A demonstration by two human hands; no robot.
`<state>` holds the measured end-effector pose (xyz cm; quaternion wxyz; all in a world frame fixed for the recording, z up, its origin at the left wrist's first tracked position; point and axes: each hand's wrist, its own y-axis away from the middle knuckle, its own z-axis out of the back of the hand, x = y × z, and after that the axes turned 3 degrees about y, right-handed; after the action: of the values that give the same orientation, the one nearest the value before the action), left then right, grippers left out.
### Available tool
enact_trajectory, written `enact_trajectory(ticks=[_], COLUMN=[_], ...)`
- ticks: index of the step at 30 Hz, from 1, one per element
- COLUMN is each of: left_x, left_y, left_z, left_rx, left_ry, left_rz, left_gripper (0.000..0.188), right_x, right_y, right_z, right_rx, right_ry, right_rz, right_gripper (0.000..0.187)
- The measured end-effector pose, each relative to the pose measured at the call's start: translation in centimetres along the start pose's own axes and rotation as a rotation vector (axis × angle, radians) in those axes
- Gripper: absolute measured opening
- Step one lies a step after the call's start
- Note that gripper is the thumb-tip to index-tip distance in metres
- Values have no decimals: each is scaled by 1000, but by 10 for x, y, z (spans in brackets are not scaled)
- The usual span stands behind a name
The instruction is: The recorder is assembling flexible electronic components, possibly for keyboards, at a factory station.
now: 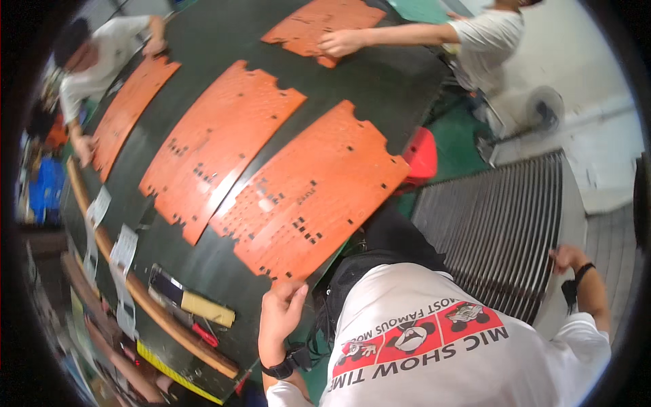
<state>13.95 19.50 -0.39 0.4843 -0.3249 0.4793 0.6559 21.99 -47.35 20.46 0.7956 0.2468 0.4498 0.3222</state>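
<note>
At the near corner of a perforated orange panel [325, 183], my left hand [281, 315] is closed with thumb and fingers on the panel's edge. The panel lies flat on a dark table and has notched ends and small dark slots. My right hand [573, 259] reaches out to the right, its fingers bent together at the edge of a ribbed stack of thin dark slats [495, 224]. What those fingers pinch is too small to make out. A second orange panel [220, 142] lies just left of the first.
Two co-workers handle other orange panels: one at the far left [132, 115], one at the far right [315, 27]. A wooden strip [152, 308] edges the dark table [203, 261]. Near it lie a tan block [207, 308] and a red-handled tool [203, 334]. A red stool [422, 154] stands beyond the table.
</note>
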Motion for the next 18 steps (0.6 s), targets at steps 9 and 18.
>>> enact_trajectory(ticks=[9, 18], left_x=[112, 144], left_y=[110, 61], left_z=[-122, -312], left_rx=[-229, -53], left_ry=[540, 354], left_rz=[817, 1094], left_gripper=[42, 76], right_x=[196, 269], right_y=[-25, -76], right_z=[207, 318], right_rx=[110, 256], right_ry=[1020, 1243], right_rz=[383, 435], right_gripper=[37, 35])
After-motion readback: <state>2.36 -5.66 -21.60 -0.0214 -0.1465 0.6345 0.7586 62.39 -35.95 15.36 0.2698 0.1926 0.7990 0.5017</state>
